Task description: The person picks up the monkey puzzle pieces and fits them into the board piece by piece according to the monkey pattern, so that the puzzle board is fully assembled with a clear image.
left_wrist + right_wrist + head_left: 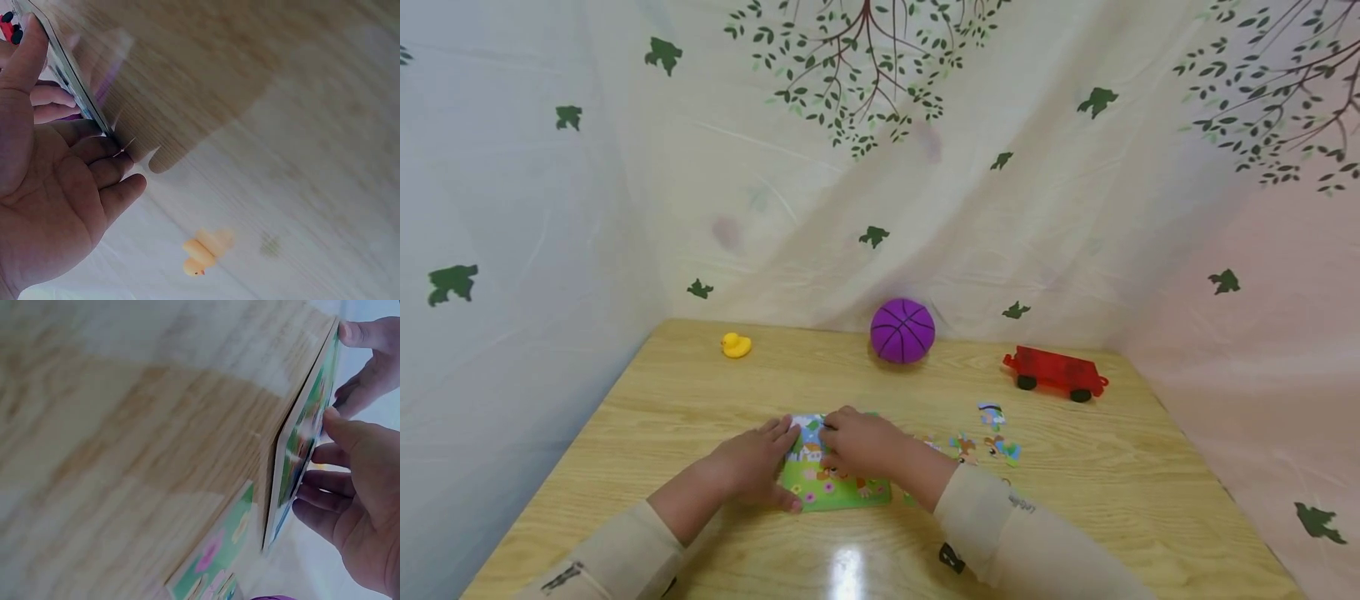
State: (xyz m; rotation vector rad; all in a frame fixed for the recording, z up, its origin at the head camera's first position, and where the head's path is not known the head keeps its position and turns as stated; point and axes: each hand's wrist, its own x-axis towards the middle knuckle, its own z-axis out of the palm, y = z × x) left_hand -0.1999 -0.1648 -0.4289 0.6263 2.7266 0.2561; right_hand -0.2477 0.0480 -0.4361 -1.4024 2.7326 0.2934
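A jigsaw puzzle board with a colourful cartoon picture and a green lower part lies flat on the wooden table. Along its left side rests my left hand, the thumb near the lower left corner and the fingers at the upper left edge. My right hand reaches over the board and touches its upper middle with spread, slightly bent fingers. In the right wrist view, thumb and fingers meet the board at separate spots. Whether a piece is under them is hidden.
Loose puzzle pieces lie right of the board, some partly behind the right forearm. Toward the back stand a yellow rubber duck, a purple ball and a red toy wagon. Patterned cloth hangs around the table.
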